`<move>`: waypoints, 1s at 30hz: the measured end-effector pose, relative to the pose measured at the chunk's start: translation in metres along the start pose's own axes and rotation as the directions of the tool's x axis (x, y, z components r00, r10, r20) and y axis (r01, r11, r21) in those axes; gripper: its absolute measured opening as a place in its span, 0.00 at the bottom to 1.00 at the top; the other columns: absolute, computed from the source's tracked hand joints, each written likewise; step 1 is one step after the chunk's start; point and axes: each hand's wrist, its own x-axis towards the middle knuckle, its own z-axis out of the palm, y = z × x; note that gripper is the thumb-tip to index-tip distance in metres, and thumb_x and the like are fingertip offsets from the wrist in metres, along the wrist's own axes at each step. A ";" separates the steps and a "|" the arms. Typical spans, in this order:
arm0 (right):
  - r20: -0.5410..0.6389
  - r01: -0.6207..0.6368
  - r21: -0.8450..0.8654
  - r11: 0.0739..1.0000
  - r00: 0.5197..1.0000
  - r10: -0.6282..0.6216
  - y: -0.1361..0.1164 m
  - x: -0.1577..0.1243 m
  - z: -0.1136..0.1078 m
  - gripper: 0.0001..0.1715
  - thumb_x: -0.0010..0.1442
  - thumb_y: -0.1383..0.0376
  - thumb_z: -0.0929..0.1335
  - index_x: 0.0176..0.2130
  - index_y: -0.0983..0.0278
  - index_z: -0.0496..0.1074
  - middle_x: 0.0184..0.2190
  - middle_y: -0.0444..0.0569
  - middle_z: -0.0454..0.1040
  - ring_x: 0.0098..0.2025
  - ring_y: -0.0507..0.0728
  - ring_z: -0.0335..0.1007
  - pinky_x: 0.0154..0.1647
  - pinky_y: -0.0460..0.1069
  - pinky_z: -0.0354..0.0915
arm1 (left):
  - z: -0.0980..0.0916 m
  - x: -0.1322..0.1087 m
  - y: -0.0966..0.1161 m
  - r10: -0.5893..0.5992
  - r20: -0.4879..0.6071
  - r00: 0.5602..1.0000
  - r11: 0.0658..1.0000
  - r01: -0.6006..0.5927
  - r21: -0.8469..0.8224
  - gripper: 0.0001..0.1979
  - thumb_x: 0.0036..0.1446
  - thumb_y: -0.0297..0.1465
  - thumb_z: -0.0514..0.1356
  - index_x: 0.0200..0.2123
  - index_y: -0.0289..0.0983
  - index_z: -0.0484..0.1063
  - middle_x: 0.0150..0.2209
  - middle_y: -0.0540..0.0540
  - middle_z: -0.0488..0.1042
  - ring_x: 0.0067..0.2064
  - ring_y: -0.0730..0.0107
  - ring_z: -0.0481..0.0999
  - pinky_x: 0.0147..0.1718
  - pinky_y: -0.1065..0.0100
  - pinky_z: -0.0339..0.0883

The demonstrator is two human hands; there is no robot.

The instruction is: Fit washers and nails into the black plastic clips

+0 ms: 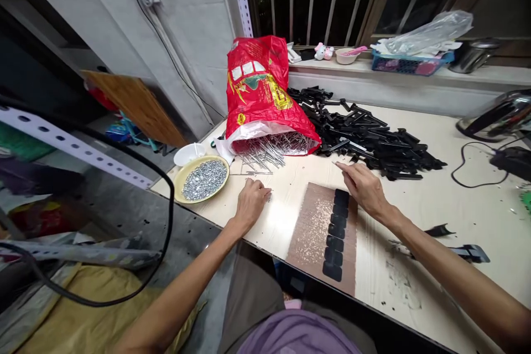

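My left hand is closed above the table, to the right of a yellow bowl heaped with small shiny metal pieces. A tiny object may be at its fingertips, too small to name. With fingers pressed together, my right hand hovers by the upper right corner of a brown board. What it pinches, if anything, I cannot make out. A column of black flat pieces lies along the board, beside pale specks. Thin metal rods spill from a red bag. Behind my right hand spreads a pile of black plastic parts.
A white dish stands behind the bowl. Loose black parts lie near my right forearm. A metal kettle and its cord occupy the right side. On the sill sits a blue basket. A black cable loops at the left.
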 end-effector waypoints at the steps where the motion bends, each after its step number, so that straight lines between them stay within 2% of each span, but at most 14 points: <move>1: 0.009 0.004 0.006 1.000 1.000 -0.004 -0.008 -0.002 -0.003 0.20 0.66 0.67 0.58 0.55 0.64 0.66 0.37 0.52 0.71 0.41 0.57 0.65 0.42 0.51 0.64 | 0.001 0.001 0.002 0.013 0.029 1.000 1.000 -0.014 0.023 0.11 0.60 0.33 0.55 0.36 0.39 0.78 0.35 0.42 0.71 0.41 0.59 0.63 0.35 0.64 0.60; 4: 0.030 -0.006 0.038 0.999 1.000 0.005 -0.029 -0.009 -0.007 0.20 0.66 0.67 0.59 0.56 0.62 0.66 0.38 0.51 0.72 0.41 0.57 0.66 0.41 0.50 0.64 | 0.005 0.003 0.005 0.024 0.106 0.994 0.998 -0.029 0.053 0.12 0.60 0.33 0.55 0.31 0.38 0.78 0.34 0.42 0.71 0.41 0.59 0.63 0.36 0.63 0.59; 7: 0.044 -0.034 0.106 0.994 0.999 0.030 -0.046 -0.014 -0.006 0.20 0.66 0.67 0.58 0.56 0.60 0.66 0.39 0.50 0.72 0.40 0.55 0.67 0.41 0.49 0.65 | 0.008 0.004 0.006 -0.013 0.111 0.994 1.000 0.012 0.012 0.10 0.58 0.28 0.55 0.30 0.37 0.76 0.33 0.42 0.71 0.41 0.59 0.64 0.36 0.63 0.60; 9: 0.061 -0.063 0.175 0.983 0.997 0.053 -0.058 -0.015 -0.005 0.20 0.66 0.67 0.58 0.55 0.60 0.67 0.39 0.50 0.72 0.40 0.55 0.68 0.41 0.49 0.66 | 0.009 0.004 0.006 -0.057 0.059 0.997 0.994 0.062 -0.092 0.07 0.56 0.26 0.57 0.29 0.37 0.75 0.32 0.43 0.71 0.40 0.59 0.66 0.36 0.63 0.60; 11: 0.073 -0.104 0.242 0.965 0.993 0.089 -0.070 -0.014 -0.006 0.19 0.67 0.66 0.58 0.53 0.61 0.68 0.40 0.50 0.72 0.41 0.55 0.69 0.42 0.49 0.66 | 0.008 0.005 0.009 -0.140 0.010 0.990 0.948 0.137 -0.286 0.05 0.53 0.26 0.58 0.27 0.37 0.74 0.30 0.44 0.72 0.38 0.61 0.67 0.37 0.63 0.61; 12: 0.079 -0.122 0.272 0.954 0.991 0.104 -0.076 -0.012 -0.006 0.18 0.67 0.66 0.58 0.52 0.61 0.69 0.40 0.50 0.72 0.41 0.55 0.69 0.42 0.50 0.66 | 0.007 0.006 0.012 -0.206 0.010 0.979 0.888 0.191 -0.419 0.05 0.53 0.27 0.59 0.27 0.37 0.73 0.29 0.45 0.72 0.36 0.63 0.68 0.36 0.63 0.62; 13: 0.082 -0.130 0.298 0.946 0.991 0.111 -0.083 -0.010 -0.006 0.17 0.67 0.65 0.59 0.50 0.61 0.70 0.39 0.50 0.73 0.41 0.55 0.69 0.42 0.50 0.66 | 0.005 0.007 0.016 -0.278 0.035 0.960 0.786 0.248 -0.566 0.04 0.53 0.29 0.60 0.27 0.36 0.73 0.28 0.46 0.72 0.34 0.65 0.69 0.35 0.63 0.63; 15: 0.089 -0.126 0.326 0.937 0.991 0.103 -0.094 -0.007 -0.005 0.15 0.66 0.63 0.60 0.48 0.60 0.72 0.39 0.50 0.74 0.41 0.56 0.70 0.43 0.51 0.66 | 0.001 0.007 0.030 -0.382 0.143 0.913 0.466 0.324 -0.823 0.07 0.52 0.34 0.61 0.29 0.35 0.72 0.28 0.46 0.73 0.31 0.68 0.71 0.33 0.65 0.65; 17: 0.104 -0.120 0.315 0.941 0.990 0.092 -0.103 -0.003 -0.004 0.15 0.66 0.62 0.60 0.47 0.60 0.73 0.39 0.50 0.74 0.41 0.56 0.70 0.42 0.50 0.66 | -0.004 0.007 0.047 -0.400 0.253 0.881 0.128 0.327 -0.936 0.13 0.48 0.38 0.64 0.31 0.33 0.72 0.30 0.45 0.74 0.30 0.71 0.72 0.32 0.67 0.67; 19: 0.131 -0.131 0.275 0.953 0.987 0.098 -0.109 -0.001 -0.003 0.15 0.66 0.62 0.60 0.48 0.59 0.73 0.38 0.50 0.73 0.39 0.55 0.69 0.41 0.49 0.65 | -0.007 0.007 0.064 -0.383 0.306 0.871 -0.079 0.299 -0.951 0.16 0.45 0.38 0.67 0.31 0.32 0.72 0.30 0.45 0.75 0.30 0.73 0.73 0.33 0.67 0.68; 21: 0.162 -0.148 0.230 0.962 0.980 0.112 -0.112 0.000 -0.004 0.16 0.67 0.62 0.60 0.49 0.59 0.72 0.36 0.49 0.72 0.39 0.54 0.69 0.39 0.47 0.64 | -0.010 0.008 0.078 -0.374 0.325 0.869 -0.184 0.274 -0.944 0.16 0.43 0.36 0.69 0.31 0.31 0.72 0.28 0.46 0.74 0.28 0.75 0.73 0.33 0.69 0.69; 24: 0.182 -0.161 0.189 0.969 0.975 0.126 -0.111 -0.001 -0.006 0.17 0.67 0.62 0.59 0.49 0.58 0.72 0.35 0.49 0.71 0.38 0.53 0.68 0.38 0.46 0.62 | -0.011 0.011 0.088 -0.362 0.321 0.875 -0.260 0.236 -0.936 0.15 0.42 0.34 0.69 0.30 0.31 0.72 0.27 0.48 0.73 0.28 0.77 0.72 0.33 0.71 0.69; 26: 0.178 -0.157 0.182 0.971 0.976 0.125 -0.109 -0.003 -0.007 0.17 0.67 0.62 0.59 0.50 0.58 0.71 0.34 0.48 0.70 0.37 0.53 0.67 0.37 0.46 0.61 | -0.011 0.012 0.092 -0.350 0.320 0.880 -0.269 0.233 -0.935 0.15 0.42 0.34 0.69 0.30 0.31 0.72 0.27 0.49 0.73 0.28 0.77 0.72 0.33 0.71 0.69; 30: 0.159 -0.156 0.164 0.974 0.979 0.130 -0.107 -0.006 -0.008 0.16 0.67 0.62 0.59 0.48 0.58 0.72 0.34 0.48 0.70 0.37 0.53 0.67 0.35 0.45 0.60 | -0.008 0.011 0.095 -0.333 0.302 0.893 -0.225 0.235 -0.946 0.14 0.45 0.34 0.68 0.32 0.31 0.72 0.28 0.48 0.74 0.29 0.77 0.72 0.34 0.71 0.69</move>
